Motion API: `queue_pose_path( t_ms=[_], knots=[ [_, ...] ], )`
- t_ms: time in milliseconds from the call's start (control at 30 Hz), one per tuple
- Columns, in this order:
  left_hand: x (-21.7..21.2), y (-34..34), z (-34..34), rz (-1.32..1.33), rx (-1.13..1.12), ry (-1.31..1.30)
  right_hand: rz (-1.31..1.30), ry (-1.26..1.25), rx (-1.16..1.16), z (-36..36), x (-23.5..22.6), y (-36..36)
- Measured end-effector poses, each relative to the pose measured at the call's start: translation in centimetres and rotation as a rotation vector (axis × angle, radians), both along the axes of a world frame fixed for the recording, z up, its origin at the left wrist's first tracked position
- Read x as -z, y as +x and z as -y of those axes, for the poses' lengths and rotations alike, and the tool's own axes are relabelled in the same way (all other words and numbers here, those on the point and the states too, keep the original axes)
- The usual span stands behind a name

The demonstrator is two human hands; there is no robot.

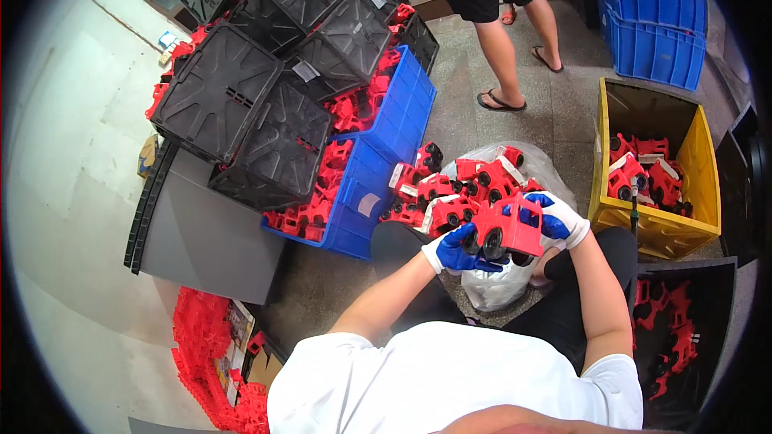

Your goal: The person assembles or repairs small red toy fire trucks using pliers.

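— What have I got in close?

— My left hand [455, 251] and right hand [560, 222], both in blue-and-white gloves, are closed around one red toy truck [508, 227] with black wheels, held just above my lap. Left fingers curl under its wheel end; right fingers wrap the cab end.

— And under it?

— A clear plastic bag [500, 285] heaped with more red trucks [450, 193], right behind my hands.

— Further out?

— To my right, a yellow crate [700, 169] holding red trucks. To my left, a blue crate [398, 116] with red parts, black trays [265, 88] stacked over it. Beyond, another person's legs [503, 48] in sandals, and blue bins [651, 16] well apart.
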State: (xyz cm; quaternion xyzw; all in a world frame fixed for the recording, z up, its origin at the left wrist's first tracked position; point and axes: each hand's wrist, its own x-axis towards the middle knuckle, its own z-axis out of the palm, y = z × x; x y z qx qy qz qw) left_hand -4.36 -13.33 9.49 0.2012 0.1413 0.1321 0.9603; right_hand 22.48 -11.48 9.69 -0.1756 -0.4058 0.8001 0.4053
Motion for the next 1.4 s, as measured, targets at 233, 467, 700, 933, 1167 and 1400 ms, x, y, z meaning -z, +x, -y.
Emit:
queue_pose_path(
  t_ms=[233,467,700,933,1167,1400],
  knots=[
    [-0.8,1.7,0.5,-0.030,-0.013,-0.002,-0.001,0.001,0.070,0.5,-0.5,1.1],
    [4.0,-4.1,-8.4,-0.088,-0.194,0.295,-0.036,-0.060,0.473,-2.1,1.5,-0.1],
    [5.3,-4.1,-14.2,-0.302,-0.388,-0.211,0.152,-0.200,0.572,-3.0,4.1,1.0],
    [10.7,-4.7,-14.0,-0.562,-0.465,0.272,0.209,-0.210,0.488,-3.0,3.7,-0.3],
    [9.5,-5.2,-12.1,-0.668,-0.467,0.455,0.187,-0.178,0.441,-3.2,4.4,-0.7],
    [7.0,-3.4,-9.6,-0.562,-0.329,0.312,0.368,-0.163,0.692,-2.9,4.3,-0.8]
  ],
)
